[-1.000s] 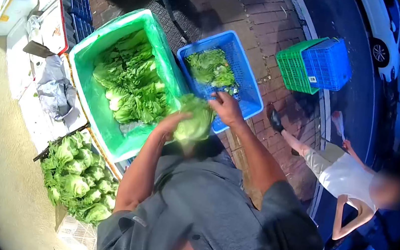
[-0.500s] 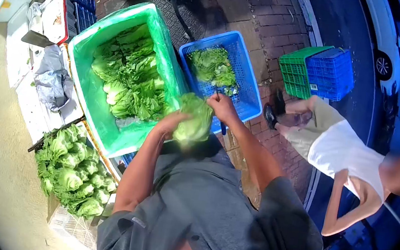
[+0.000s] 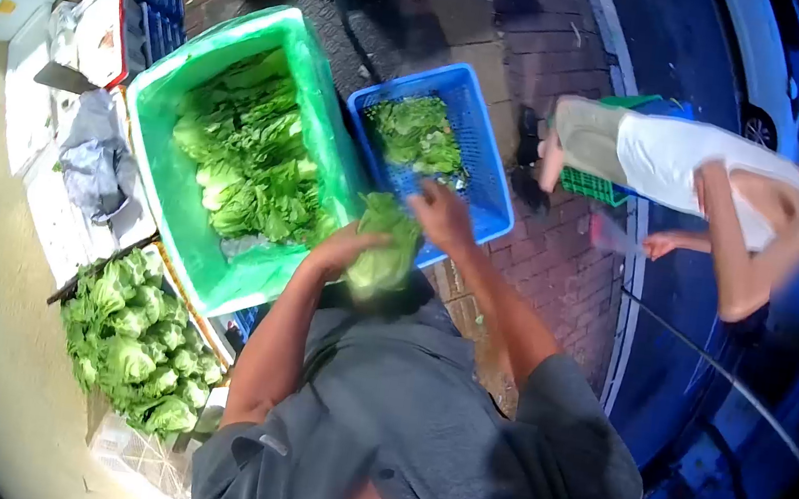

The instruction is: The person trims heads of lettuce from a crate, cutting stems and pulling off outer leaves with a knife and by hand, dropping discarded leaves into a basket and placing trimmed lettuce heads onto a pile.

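Lettuce (image 3: 383, 266) in grip of L hand (image 3: 343, 248), w/ R hand (image 3: 444, 219) just beside it, open/closed unclear.

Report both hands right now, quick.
Left hand: holding a lettuce.
Right hand: curled near the lettuce; whether it holds anything cannot be told.

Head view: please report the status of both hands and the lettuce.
Left hand holding lettuce head. Right hand close beside it, grip unclear. Nothing visibly blocking.
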`<state>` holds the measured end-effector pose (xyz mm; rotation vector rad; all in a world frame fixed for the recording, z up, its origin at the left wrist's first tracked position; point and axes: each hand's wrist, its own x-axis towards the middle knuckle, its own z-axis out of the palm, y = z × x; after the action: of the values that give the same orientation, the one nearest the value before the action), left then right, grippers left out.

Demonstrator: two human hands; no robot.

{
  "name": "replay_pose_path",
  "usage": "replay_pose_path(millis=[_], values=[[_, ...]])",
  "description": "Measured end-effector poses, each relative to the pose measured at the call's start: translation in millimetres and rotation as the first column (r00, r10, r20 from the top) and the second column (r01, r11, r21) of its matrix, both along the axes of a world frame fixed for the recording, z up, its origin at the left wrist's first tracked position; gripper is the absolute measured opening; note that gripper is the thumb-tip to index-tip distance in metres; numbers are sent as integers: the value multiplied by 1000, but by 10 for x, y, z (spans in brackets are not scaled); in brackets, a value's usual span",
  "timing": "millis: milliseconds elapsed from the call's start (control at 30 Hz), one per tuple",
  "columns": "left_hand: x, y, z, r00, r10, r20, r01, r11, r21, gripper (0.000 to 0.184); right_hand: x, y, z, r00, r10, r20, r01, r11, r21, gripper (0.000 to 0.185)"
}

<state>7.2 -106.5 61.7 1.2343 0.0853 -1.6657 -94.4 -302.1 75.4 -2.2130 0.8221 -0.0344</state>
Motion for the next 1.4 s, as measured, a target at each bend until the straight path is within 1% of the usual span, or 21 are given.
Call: replay_pose_path(millis=[33,67,133,167,200,233,300,433,500,600,700,767,800,900,967,1000,1033,1100,1133,1233,1400], values=[[52,-88,251,999,-27,45,26,999,20,60,73,53,118,996,31,-86,-5,957,289,36],[49,-186,376,994,-58,88,56,998,26,57,117,145,237,992,107,-70,-78,941,330,38],[-86,-148,-63,994,-62,93,67,996,-52,59,115,281,171,979,188,-77,-157,941,298,36],[-107,-114,-131,992,-95,83,95,995,5,63,132,321,153,967,213,-139,-176,955,239,32],[-104,-109,-100,975,-136,179,130,991,44,67,88,367,-162,968,200,-152,-172,969,178,28],[-106,-101,-61,989,-62,138,67,997,-31,68,139,335,-6,973,125,-194,-70,961,268,26],[-72,-102,93,995,-69,71,68,998,7,65,118,291,-68,981,45,-190,2,971,239,28],[-1,-108,214,999,-32,-44,32,999,14,59,18,156,101,981,28,-192,38,943,331,27],[13,-114,242,998,-63,-1,63,997,43,61,-83,152,-132,983,-33,-181,82,960,269,30],[-29,-106,88,999,-48,20,48,999,20,61,-147,-5,-72,976,-135,-172,166,969,180,29],[-53,-65,-46,998,58,-24,-57,998,23,63,-288,-119,-15,968,-199,-152,225,958,179,31],[-82,-115,72,976,216,-27,-215,976,12,60,-335,-106,288,965,-214,-150,247,935,254,31],[-84,-134,75,958,287,-11,-287,958,3,59,-401,-68,184,953,-236,-192,277,934,224,33],[-85,-253,205,860,510,10,-508,859,-65,51,-561,117,-128,855,-433,-285,507,586,632,35],[-93,-285,21,799,600,33,-584,788,-195,46,-479,279,172,850,-452,-271,441,331,834,33],[-82,-310,45,789,613,41,-598,782,-176,46,-460,366,277,844,-464,-269,390,187,901,32],[-73,-334,105,780,624,49,-611,776,-156,45,-452,449,147,875,-429,-224,306,133,943,37],[-48,-357,208,757,652,48,-641,755,-140,44,-403,560,101,854,-483,-193,235,29,971,40],[-36,-358,253,742,669,39,-658,739,-144,44,-348,569,251,842,-512,-167,224,50,973,42],[-54,-374,280,713,701,29,-689,707,-160,45,-281,603,204,859,-443,-257,247,-80,966,36],[-15,-324,213,701,713,-37,-708,688,-160,43,-326,555,65,844,-462,-271,282,-47,958,33]])
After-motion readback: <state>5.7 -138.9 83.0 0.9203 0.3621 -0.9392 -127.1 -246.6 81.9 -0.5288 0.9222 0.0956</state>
